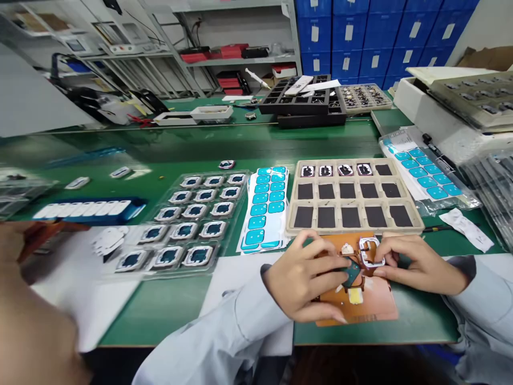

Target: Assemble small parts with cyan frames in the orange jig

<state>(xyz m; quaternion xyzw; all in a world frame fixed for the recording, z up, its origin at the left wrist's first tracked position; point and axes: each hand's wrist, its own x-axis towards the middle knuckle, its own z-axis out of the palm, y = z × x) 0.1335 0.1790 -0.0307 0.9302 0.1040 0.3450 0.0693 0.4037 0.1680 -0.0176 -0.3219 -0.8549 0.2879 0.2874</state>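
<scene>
Orange jig (372, 305), lower centre: your left hand (300, 280) pinches a dark teal piece (351, 271), right hand (417, 263) grips the white frame (372, 252). Mid-assembly, likely; next needs careful alignment.

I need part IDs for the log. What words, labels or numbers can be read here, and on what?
None can be read.
Blue bins: white labels, too small and blurred.
Sticker sheet: plain teal stickers, no print visible.
Paper slip: no print legible.
Beige tray: no markings visible.
White frame at the right hand: no text visible.
</scene>
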